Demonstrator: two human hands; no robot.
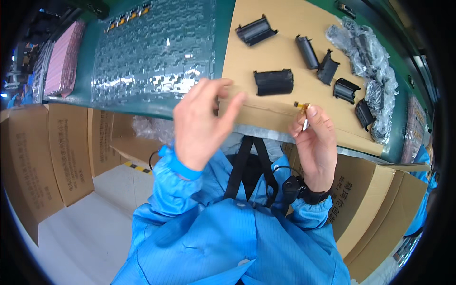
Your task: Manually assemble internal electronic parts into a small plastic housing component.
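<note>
My left hand (202,124) is raised over the table's front edge, its fingers apart and nothing in them, slightly blurred. Between thumb and fingertips, my right hand (319,142) pinches a small flex-cable part (304,108) with an orange strip, a dark tip and a white piece below. Just beyond both hands, a black curved plastic shell (274,82) lies on a cardboard sheet (292,19). Farther off on that sheet are several similar shells, among them one at the back (256,31) and one at the right (365,114).
A clear moulded tray (152,61) lies at the left, with a row of small orange-and-black parts (127,18) at its far end. Crumpled clear plastic bags (365,52) line the sheet's right side. Pink stacked trays (66,59) stand far left. Cardboard boxes (69,152) flank me below the table.
</note>
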